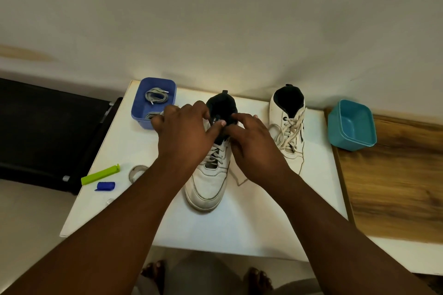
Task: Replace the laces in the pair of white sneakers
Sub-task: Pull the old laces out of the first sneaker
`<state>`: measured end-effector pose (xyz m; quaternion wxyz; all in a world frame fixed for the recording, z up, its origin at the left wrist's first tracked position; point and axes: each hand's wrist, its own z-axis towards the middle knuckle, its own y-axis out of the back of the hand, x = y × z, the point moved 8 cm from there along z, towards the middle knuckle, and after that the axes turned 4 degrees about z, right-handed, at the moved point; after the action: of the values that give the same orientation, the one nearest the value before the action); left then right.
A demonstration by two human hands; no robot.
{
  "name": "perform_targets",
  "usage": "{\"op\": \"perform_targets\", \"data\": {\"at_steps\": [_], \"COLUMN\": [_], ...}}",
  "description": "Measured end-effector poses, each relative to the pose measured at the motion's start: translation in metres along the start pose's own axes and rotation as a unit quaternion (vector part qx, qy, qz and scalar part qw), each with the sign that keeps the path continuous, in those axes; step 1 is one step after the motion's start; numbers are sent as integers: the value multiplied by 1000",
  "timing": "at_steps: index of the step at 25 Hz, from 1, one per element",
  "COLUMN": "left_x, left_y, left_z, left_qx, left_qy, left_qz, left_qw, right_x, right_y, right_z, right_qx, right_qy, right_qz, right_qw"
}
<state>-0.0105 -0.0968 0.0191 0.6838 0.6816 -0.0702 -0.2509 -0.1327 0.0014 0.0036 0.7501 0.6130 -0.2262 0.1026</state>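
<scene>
Bare toes [153, 268] show below the white desk [251, 227]. At its far left corner a blue tub [141, 112] holds grey laces [155, 97]; the teal tub [351, 126] on the right holds nothing. Both hands meet over the near sneaker [207, 187], left hand [182, 129] and right hand [254, 141] with fingers curled at its black tongue [221, 108]; what they pinch is hidden. The second sneaker [287, 127] stands laced just to the right.

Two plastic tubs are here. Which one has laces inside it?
The darker blue tub at the table's far left corner holds grey laces. The teal tub on the right, on the wooden surface, is empty.
</scene>
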Motion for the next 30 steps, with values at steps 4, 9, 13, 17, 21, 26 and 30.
{"op": "perform_targets", "data": {"at_steps": [4,9,13,17,21,26,30], "left_x": [6,10,3,3,3,3,5], "left_y": [-6,-7,-14,-17,-18,-21,-26], "left_z": [5,12,11,13,14,16,18], "left_qx": [18,28,47,55,47,48,62], "left_qy": [-6,-31,-41,-51,-56,-55,-50], "left_qz": [73,40,32,22,45,60,33], "left_qw": [997,998,998,997,996,996,996], "right_x": [-4,-16,-6,8,3,-7,4], "right_y": [0,9,10,-14,-2,19,0], "right_z": [1,4,-2,2,-2,-10,-3], "right_qx": [2,8,-3,41,-31,-109,-43], "right_qy": [4,-4,-44,-43,-73,-119,-46], "right_qz": [-3,21,35,-32,35,3,-20], "right_qw": [1000,1000,998,998,996,987,998]}}
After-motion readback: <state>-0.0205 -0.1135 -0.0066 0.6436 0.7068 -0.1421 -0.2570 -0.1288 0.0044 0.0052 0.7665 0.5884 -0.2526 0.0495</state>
